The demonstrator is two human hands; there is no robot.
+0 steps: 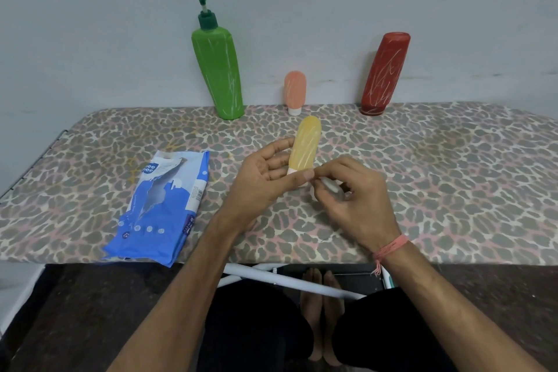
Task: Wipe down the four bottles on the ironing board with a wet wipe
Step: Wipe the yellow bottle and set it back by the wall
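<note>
My left hand (265,178) holds a small yellow bottle (304,143) upright above the ironing board (437,178), fingers behind it and thumb at its white cap. My right hand (351,193) pinches a bunched white wet wipe (330,187) just right of the cap. A tall green pump bottle (219,69), a small pink bottle (295,90) and a red bottle (385,72) stand along the board's far edge by the wall, all marked with pale scribbles.
A blue wet-wipe pack (163,205), torn open, lies on the board's front left. The board's white legs (290,279) and my bare feet (321,311) show below the front edge. A metal rack rim (36,160) borders the left end.
</note>
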